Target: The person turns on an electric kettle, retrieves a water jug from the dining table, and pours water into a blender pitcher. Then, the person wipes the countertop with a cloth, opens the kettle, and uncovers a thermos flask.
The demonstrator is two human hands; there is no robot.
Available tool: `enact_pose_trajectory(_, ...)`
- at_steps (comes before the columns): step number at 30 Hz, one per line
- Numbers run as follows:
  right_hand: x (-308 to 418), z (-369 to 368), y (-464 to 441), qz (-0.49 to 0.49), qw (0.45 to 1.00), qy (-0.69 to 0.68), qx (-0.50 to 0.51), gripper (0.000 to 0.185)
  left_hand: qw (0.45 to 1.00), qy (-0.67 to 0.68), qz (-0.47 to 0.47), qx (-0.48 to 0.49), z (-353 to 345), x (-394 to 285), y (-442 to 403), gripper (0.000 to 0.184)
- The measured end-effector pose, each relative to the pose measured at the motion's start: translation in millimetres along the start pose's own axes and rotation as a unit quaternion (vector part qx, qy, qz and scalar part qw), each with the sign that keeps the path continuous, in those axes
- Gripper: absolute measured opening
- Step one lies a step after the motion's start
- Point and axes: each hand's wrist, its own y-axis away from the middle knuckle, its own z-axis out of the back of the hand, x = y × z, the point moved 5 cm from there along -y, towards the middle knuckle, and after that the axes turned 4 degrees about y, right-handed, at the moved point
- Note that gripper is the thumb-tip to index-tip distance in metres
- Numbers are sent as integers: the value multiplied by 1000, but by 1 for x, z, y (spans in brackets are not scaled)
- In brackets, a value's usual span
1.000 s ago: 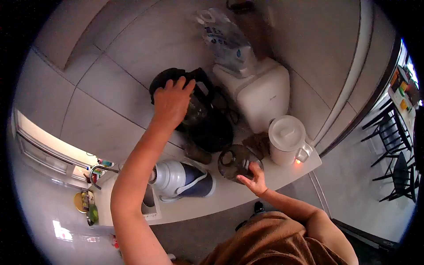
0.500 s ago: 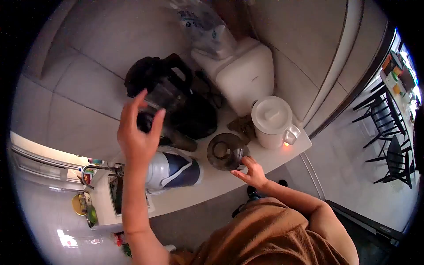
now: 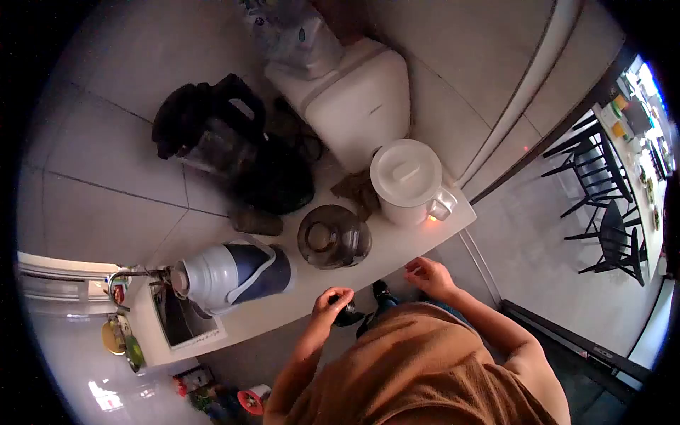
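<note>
My left hand is in front of the counter's front edge, its fingers curled together and nothing visible in them. To its right, my right hand hangs in the air with fingers loosely bent and apart, holding nothing. Nearest to both hands on the counter is a dark, see-through round glass vessel with a round opening. The blue and grey thermos flask lies to its left in view, and a white lidded jug with a clear handle stands to its right.
Behind are a black-lidded clear pitcher on a black base, a white box-shaped appliance with a plastic bag on it, and a brown cloth. A sink is at left; black chairs stand far right.
My left hand has come down from the black-lidded pitcher to the counter's front, its fingers closing. My right hand has let go of the round glass vessel and drawn back. The view has shifted.
</note>
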Motion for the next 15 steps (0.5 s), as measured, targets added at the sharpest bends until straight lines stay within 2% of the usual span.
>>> enact_pose_trajectory(1,-5,4,3,-41,999,-5,9,30,984,136,102,-49,4,19,0,20)
enact_pose_trajectory(2,-14,5,4,-42,999,4,3,31,938,268,199,-96,5,37,2,16)
enact_pose_trajectory(3,-18,6,6,-41,999,4,8,31,936,271,201,-99,9,49,-1,16)
enact_pose_trajectory(5,-24,11,8,-48,999,-23,-5,30,891,379,228,-103,15,66,-4,12)
enact_pose_trajectory(6,-25,13,8,-46,999,-22,1,30,882,411,197,-117,18,65,-4,11)
enact_pose_trajectory(9,-26,19,4,-24,1000,-19,1,29,885,393,158,-191,35,75,-18,17)
enact_pose_trajectory(13,-21,29,-4,-13,1000,3,5,27,885,385,138,-223,52,89,-34,25)
enact_pose_trajectory(15,-20,34,-5,-3,1000,22,5,26,823,513,145,-197,46,85,-37,32)
